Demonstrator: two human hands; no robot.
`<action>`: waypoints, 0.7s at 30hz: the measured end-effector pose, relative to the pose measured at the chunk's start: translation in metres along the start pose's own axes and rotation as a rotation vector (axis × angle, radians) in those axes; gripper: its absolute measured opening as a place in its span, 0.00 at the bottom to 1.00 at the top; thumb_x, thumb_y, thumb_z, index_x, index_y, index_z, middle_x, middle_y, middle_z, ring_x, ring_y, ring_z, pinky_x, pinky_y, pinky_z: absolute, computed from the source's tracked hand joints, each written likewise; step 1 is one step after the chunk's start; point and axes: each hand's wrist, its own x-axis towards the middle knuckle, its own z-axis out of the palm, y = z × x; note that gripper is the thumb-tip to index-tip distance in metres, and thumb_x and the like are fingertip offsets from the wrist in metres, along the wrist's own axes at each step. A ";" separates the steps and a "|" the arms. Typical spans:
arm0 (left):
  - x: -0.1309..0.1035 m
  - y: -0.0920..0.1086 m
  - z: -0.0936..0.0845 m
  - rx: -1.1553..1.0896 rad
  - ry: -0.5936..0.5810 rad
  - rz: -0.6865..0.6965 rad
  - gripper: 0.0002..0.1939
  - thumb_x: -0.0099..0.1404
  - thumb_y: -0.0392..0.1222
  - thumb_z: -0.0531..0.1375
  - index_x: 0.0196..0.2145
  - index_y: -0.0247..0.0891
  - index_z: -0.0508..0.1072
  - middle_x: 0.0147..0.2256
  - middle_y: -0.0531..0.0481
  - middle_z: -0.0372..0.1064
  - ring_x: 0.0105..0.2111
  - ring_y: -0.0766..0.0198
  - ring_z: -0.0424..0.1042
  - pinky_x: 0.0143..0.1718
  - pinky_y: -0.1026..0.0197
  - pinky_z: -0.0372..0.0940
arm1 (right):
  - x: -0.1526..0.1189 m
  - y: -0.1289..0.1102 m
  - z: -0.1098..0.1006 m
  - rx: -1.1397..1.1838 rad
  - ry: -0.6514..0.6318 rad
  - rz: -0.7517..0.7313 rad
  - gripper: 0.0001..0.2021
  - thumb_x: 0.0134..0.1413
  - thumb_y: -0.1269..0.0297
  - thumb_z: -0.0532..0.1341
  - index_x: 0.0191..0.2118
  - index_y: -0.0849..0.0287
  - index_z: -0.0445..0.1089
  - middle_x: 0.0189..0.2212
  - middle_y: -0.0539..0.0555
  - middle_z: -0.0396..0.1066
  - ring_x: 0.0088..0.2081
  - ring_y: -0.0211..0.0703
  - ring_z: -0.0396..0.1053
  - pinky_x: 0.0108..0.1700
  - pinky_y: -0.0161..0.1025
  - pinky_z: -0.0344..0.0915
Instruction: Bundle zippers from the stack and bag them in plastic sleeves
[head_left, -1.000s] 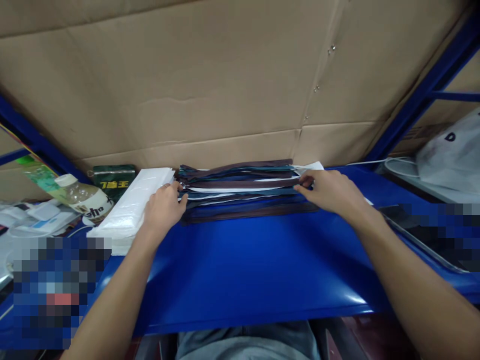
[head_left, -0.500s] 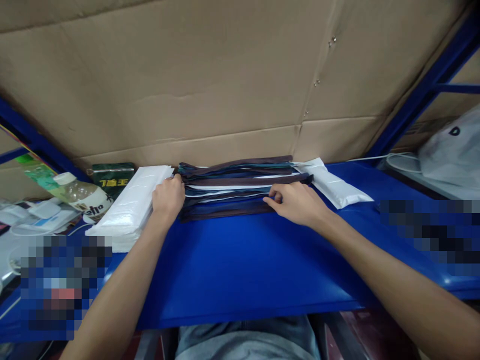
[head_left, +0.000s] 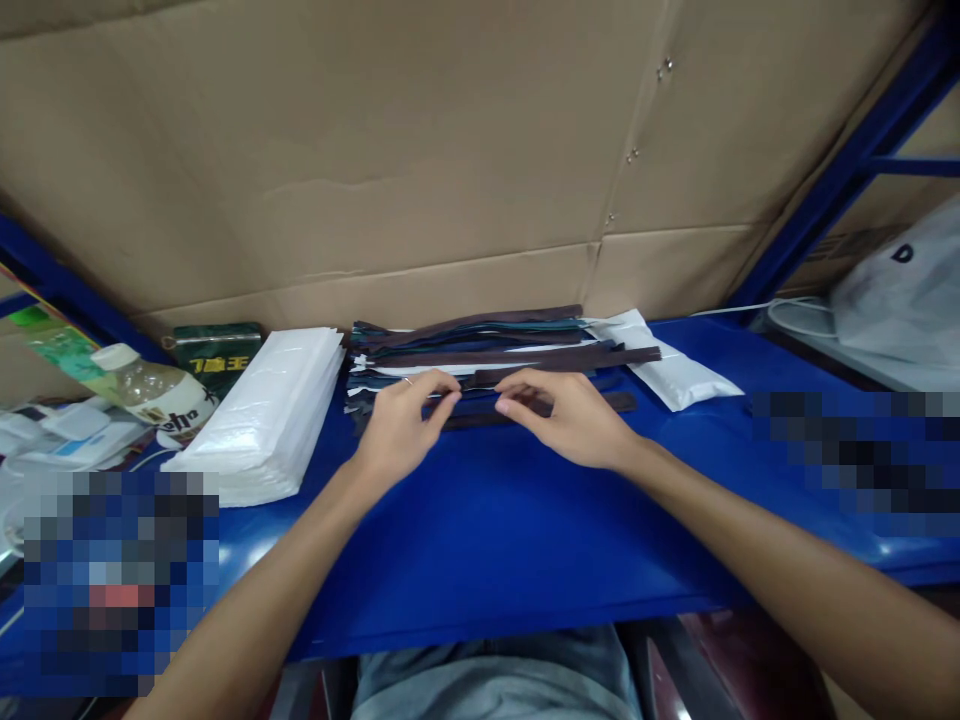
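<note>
Several dark brown, blue and white zipper-like strips (head_left: 450,350) lie side by side across the back of the blue table. My left hand (head_left: 401,415) is over the front strips, thumb and fingertips curled toward each other. Facing it, my right hand (head_left: 566,410) has its thumb and index finger near the end of a dark strip. Whether either hand pinches a strip is too small to tell. A brown strip (head_left: 619,403) sticks out behind my right hand. My hands are a short gap apart.
A stack of white padded envelopes (head_left: 262,390) stands left of the strips, beside a bottle (head_left: 154,390) and a dark green packet (head_left: 217,350). A white packet (head_left: 675,370) lies at the right. Cardboard (head_left: 450,150) covers the back; blue table (head_left: 450,540) in front.
My left hand has moved right and toward me, from the strips' left ends to their middle. My right hand has shifted slightly left. Some brown strips now reach farther right.
</note>
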 end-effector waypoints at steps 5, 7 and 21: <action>-0.003 0.027 0.010 -0.157 -0.071 0.001 0.04 0.73 0.37 0.63 0.42 0.41 0.79 0.38 0.53 0.81 0.35 0.66 0.80 0.36 0.66 0.73 | -0.002 -0.001 0.009 0.245 -0.044 0.024 0.13 0.65 0.51 0.66 0.44 0.54 0.80 0.42 0.52 0.82 0.43 0.48 0.80 0.46 0.43 0.75; -0.003 0.029 0.011 -0.194 -0.105 -0.010 0.04 0.74 0.37 0.62 0.41 0.41 0.79 0.37 0.53 0.81 0.34 0.67 0.79 0.33 0.67 0.72 | -0.002 0.000 0.010 0.272 -0.047 0.017 0.11 0.66 0.53 0.66 0.42 0.55 0.80 0.39 0.52 0.82 0.41 0.47 0.79 0.45 0.42 0.74; -0.002 0.036 0.010 -0.224 -0.098 -0.035 0.04 0.75 0.40 0.63 0.42 0.41 0.79 0.36 0.54 0.81 0.33 0.66 0.79 0.36 0.65 0.72 | -0.004 -0.004 0.013 0.014 -0.004 -0.129 0.08 0.69 0.60 0.63 0.38 0.56 0.76 0.34 0.49 0.77 0.34 0.41 0.72 0.38 0.38 0.64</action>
